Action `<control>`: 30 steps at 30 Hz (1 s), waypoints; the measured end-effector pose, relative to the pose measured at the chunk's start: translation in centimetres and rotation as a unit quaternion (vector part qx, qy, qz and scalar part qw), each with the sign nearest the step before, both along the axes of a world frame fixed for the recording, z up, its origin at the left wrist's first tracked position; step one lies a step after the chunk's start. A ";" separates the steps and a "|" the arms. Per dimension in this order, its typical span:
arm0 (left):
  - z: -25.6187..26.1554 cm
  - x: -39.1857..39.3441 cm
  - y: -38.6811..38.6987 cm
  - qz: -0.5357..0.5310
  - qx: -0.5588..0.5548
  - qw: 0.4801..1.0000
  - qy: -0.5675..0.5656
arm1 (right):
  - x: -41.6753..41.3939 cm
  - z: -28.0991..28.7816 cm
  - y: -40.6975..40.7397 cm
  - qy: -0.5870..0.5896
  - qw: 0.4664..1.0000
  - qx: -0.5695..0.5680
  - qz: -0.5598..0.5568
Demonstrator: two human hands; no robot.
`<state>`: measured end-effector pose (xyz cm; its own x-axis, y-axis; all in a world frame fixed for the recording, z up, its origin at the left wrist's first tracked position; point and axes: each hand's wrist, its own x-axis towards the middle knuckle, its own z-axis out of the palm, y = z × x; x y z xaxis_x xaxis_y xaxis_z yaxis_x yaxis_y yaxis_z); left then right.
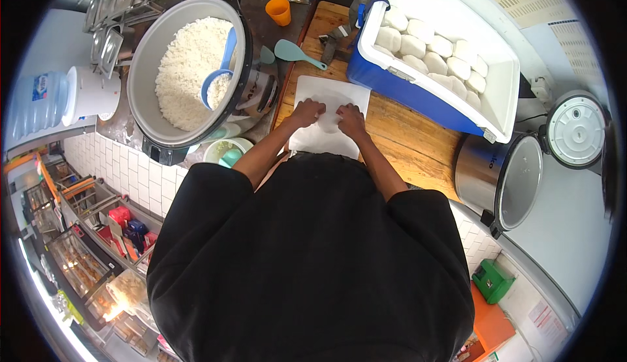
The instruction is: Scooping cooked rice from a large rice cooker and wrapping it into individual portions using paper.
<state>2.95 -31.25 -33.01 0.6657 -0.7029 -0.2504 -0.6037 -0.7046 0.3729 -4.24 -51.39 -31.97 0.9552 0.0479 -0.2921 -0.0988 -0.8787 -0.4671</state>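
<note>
A sheet of white paper (325,142) lies on the wooden board before me, with a pale rounded mound at its middle; whether that is rice under or in the paper I cannot tell. My left hand (308,113) rests with curled fingers on the left side of the mound, and my right hand (350,121) on its right side. To the left stands a large rice cooker (139,68) of cooked white rice (183,73), a blue scoop (227,51) in it holding some rice. Wrapped white portions (434,63) fill the blue and white cooler box (401,90) at the right.
A green rice paddle (296,52) and an orange cup (278,11) are beyond the paper. A white tub (243,145) with a green utensil stands near my left forearm. Another steel rice cooker (477,166), its lid (575,129) raised, stands right of the wooden board (411,139).
</note>
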 end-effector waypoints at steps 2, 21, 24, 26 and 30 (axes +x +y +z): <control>-1.5 0.9 2.1 -0.006 -0.194 0.930 0.313 | -0.3 0.7 -0.8 -0.002 0.999 0.031 0.027; 14.3 -1.7 -4.4 0.220 -0.412 0.791 0.395 | -1.6 13.8 -4.1 -0.115 0.921 0.337 -0.158; 18.6 -2.3 -6.9 0.313 -0.492 0.714 0.388 | -2.1 16.1 -1.9 -0.137 0.774 0.551 -0.280; 18.9 -2.4 -7.4 0.259 -0.498 0.731 0.387 | -2.5 15.2 -0.8 -0.168 0.555 0.736 -0.350; 21.9 -2.0 -7.3 0.099 -0.504 0.752 0.413 | -3.6 15.8 0.7 -0.140 0.446 0.806 -0.362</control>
<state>0.94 -38.52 -11.08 0.6920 -0.7207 -0.0421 0.2071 0.1424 0.9679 -7.88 -50.72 -16.18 0.8792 -0.3701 -0.3001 0.1760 0.8376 -0.5172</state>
